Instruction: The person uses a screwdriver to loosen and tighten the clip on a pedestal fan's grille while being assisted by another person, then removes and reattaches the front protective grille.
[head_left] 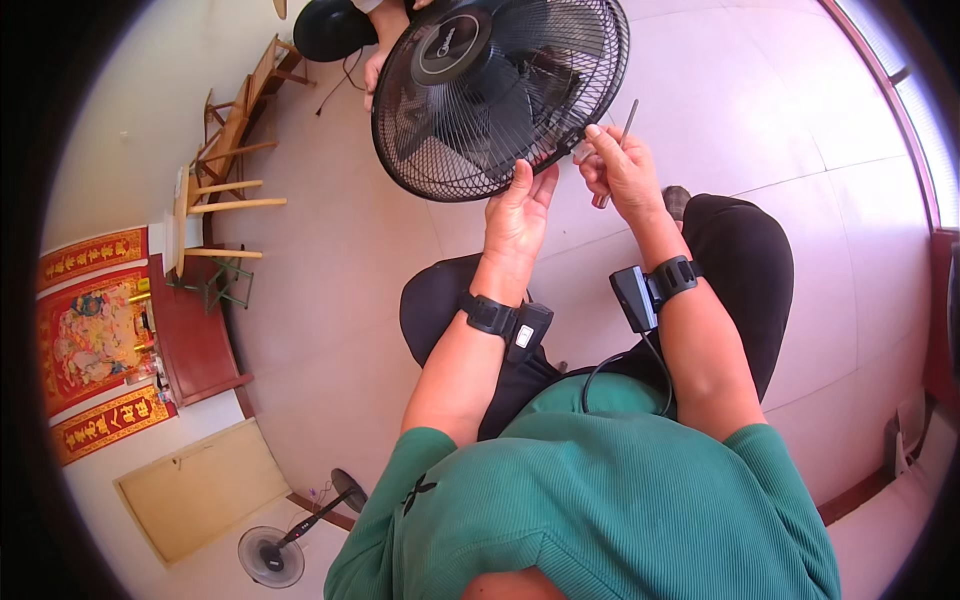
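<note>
A black fan head (490, 120) with its round wire guard faces up in front of me. My left hand (520, 215) grips the near rim of the guard, thumb on top and fingers behind. My right hand (622, 178) is closed around a slim metal rod (630, 122), perhaps a screwdriver shaft, held slantwise. Its thumb and forefinger are at a small clip (572, 138) on the guard's rim. A small clear piece (582, 152) shows beside these fingers; its kind I cannot make out. Another person's hand (374, 75) holds the guard's far left side.
A round black base (335, 30) and a cord lie by the other person. Wooden stools (225, 197) and a red cabinet (200, 335) line the left wall. A standing fan (271, 556) is at the lower left. My knees are below the fan head, over pale floor tiles.
</note>
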